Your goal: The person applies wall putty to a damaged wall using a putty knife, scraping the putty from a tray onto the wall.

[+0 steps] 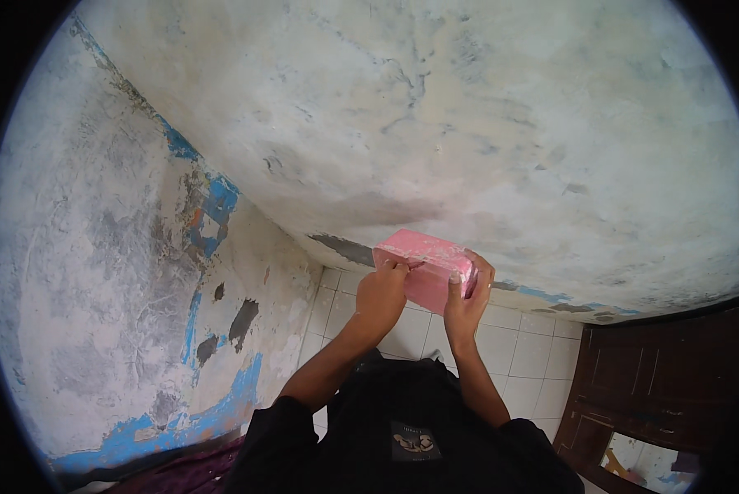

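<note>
A pink box-shaped container (435,288), its upper side streaked with whitish smears, is up in front of me near the wall. My right hand (468,303) grips its right end, thumb on the near side and fingers around the far edge. My left hand (383,295) is closed at the container's left part, its fingertips against the near upper edge. A thin dark line shows beside those fingertips; whether the hand pinches a tool there or the container's edge, I cannot tell.
Ahead rises a patchy plastered wall (452,123). A second wall (122,247) at the left has peeling blue paint. White floor tiles (518,354) lie below. Dark wooden furniture (650,379) stands at the right, and purple cloth (188,469) lies at the lower left.
</note>
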Demonstrator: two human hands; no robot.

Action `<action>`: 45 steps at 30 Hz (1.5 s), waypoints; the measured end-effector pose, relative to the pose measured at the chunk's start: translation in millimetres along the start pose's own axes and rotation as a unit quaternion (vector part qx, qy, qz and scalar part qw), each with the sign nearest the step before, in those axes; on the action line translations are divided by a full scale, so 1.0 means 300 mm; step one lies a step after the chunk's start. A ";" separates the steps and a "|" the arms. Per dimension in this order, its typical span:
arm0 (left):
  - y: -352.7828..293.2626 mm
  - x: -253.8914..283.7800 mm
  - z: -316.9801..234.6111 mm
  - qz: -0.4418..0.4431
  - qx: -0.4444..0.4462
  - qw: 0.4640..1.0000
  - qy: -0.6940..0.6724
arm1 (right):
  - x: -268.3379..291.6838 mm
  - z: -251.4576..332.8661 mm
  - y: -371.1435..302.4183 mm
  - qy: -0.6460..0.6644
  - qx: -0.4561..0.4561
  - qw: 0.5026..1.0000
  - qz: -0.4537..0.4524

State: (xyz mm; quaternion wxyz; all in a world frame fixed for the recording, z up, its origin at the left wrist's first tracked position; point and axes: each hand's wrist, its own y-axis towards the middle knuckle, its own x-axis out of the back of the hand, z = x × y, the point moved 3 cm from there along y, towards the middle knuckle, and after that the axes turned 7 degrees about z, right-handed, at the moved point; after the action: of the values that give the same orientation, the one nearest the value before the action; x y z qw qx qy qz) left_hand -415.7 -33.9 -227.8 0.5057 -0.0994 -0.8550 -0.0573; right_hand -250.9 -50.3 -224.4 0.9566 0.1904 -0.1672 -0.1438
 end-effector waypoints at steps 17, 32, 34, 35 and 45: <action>-0.004 0.158 -0.008 -0.001 -0.016 0.989 -0.147 | 0.019 -0.032 -0.032 0.043 -0.034 0.997 -0.047; -0.026 0.200 -0.024 -0.006 -0.090 0.980 -0.175 | 0.020 -0.031 -0.015 0.061 -0.010 0.998 -0.031; -0.031 0.206 -0.024 -0.005 -0.102 0.975 -0.195 | 0.020 -0.027 -0.017 0.060 -0.006 0.997 -0.038; -0.035 0.216 -0.022 -0.007 -0.094 0.975 -0.201 | 0.020 -0.027 -0.014 0.060 -0.005 0.997 -0.038; -0.053 0.257 -0.001 -0.021 -0.145 0.962 -0.233 | 0.022 -0.021 -0.008 0.073 -0.031 0.996 -0.045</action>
State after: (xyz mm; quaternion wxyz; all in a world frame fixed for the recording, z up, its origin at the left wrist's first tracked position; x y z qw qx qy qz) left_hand -455.2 -40.6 -160.0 0.2717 -0.1643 -0.9336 -0.1661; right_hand -243.2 -52.7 -229.1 0.9642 0.1784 -0.0834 -0.1776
